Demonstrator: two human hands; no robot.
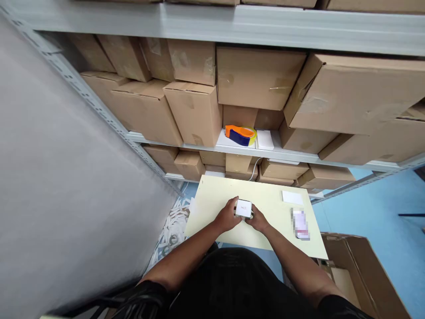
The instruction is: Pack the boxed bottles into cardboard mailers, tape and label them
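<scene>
Box: the small white box [244,208] is between the fingers of both hands, above the counter [212,190]; I cannot tell if its underside touches it.
Left hand: the left hand [227,215] has its fingers closed on the left side of the box.
Right hand: the right hand [259,220] has its fingers closed on the right side.
Risk to the box: if one hand loosens before the other, the box could tilt or slip, I think; too hard a squeeze from both sides could dent it.
Counter, right of the fingers: a white slab [292,197] lies farther out, and a pale item [300,223], too blurred to name, lies nearer the body. A wide sweep of the right arm could perhaps push this item off the edge.
Shelf, beyond the fingers: a tape dispenser [241,135] stands among cartons [195,115].
Floor, left of the fingers: white scraps [172,228] lie in a heap.
</scene>
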